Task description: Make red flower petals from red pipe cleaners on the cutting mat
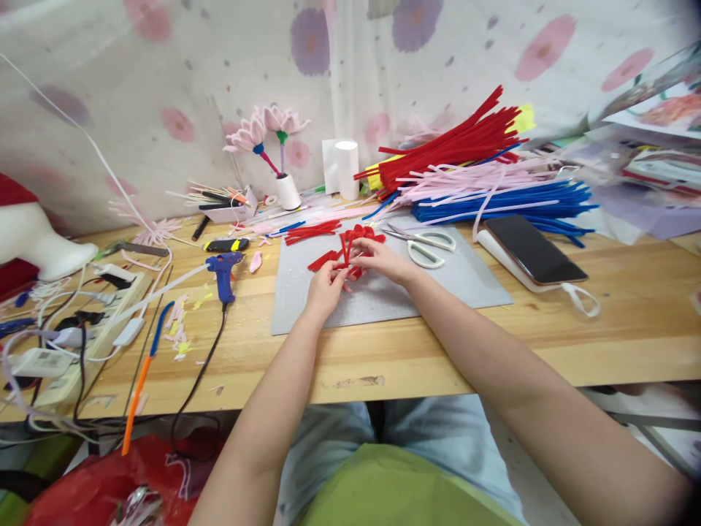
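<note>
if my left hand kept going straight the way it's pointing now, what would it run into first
Probably the red pipe-cleaner piece your left hand already touches; past it, the loose red pipe cleaners on the grey mat. Depth is hard to judge.
</note>
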The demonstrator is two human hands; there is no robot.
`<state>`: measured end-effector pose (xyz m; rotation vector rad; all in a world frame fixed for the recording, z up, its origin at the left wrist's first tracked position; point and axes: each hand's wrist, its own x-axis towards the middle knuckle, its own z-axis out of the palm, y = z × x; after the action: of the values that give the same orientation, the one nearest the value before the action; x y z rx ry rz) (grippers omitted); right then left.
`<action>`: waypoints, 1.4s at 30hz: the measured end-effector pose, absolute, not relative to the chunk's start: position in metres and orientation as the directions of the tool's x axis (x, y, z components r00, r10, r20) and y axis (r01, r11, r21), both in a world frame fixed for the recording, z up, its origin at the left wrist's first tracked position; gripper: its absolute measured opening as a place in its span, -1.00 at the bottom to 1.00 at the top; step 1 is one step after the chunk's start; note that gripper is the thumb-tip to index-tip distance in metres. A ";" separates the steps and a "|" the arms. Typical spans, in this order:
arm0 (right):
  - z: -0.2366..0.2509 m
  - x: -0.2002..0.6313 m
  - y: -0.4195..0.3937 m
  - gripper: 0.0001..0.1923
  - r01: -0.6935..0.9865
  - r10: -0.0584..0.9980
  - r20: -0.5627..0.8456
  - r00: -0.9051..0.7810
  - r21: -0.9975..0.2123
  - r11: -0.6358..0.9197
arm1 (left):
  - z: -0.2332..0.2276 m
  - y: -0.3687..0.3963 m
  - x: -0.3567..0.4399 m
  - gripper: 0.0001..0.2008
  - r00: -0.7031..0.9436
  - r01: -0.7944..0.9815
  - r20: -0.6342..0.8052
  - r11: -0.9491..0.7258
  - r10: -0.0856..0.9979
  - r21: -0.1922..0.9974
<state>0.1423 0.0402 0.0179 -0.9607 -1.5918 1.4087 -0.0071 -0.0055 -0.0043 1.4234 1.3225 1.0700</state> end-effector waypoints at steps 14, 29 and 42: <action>0.013 0.134 0.044 -0.70 -0.200 0.968 0.146 -0.203 -0.974 0.105 | -0.003 -0.004 -0.003 -0.80 -0.057 0.091 -0.031 0.036 0.998 0.995; 0.014 0.140 0.050 -0.68 -0.164 0.972 0.203 -0.117 -0.969 0.182 | 0.009 -0.003 -0.023 -0.67 -0.040 0.425 0.026 -0.006 0.999 0.905; 0.010 0.122 0.031 -0.61 0.022 0.890 0.188 -0.416 -0.976 0.217 | 0.010 -0.001 -0.009 -0.68 -0.149 -0.160 -0.092 0.068 0.985 0.985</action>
<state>0.1223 0.0307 0.0099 -0.8672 -1.6580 1.3111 -0.0086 -0.0012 0.0096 0.9572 1.2411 1.3309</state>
